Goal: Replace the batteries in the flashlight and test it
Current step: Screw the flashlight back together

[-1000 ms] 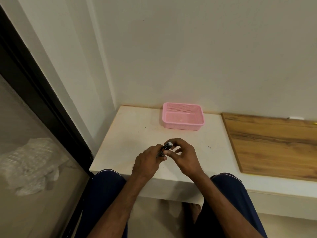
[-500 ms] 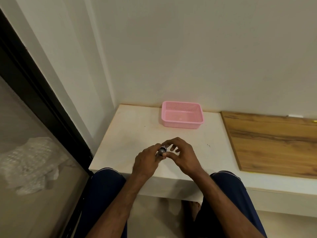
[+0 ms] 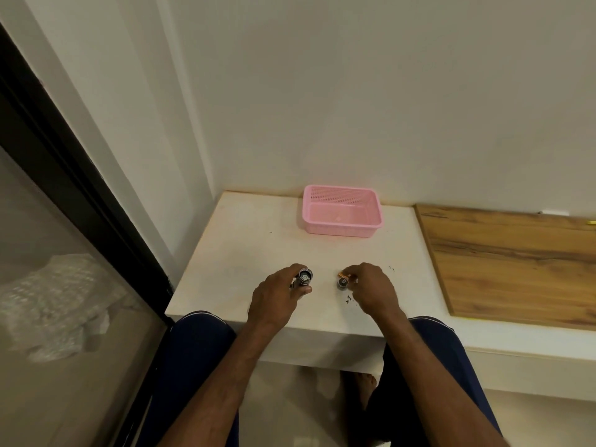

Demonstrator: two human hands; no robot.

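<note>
No legible text, label, brand, number or sign on anything in view.

Two bare forearms reach from the bottom edge up to mid-frame. The left hand (image 3: 276, 295) is curled around a flashlight (image 3: 304, 276). The right hand (image 3: 371, 289), apart to its right, pinches a small round part (image 3: 342, 281) with its fingertips, knuckles up.
</note>
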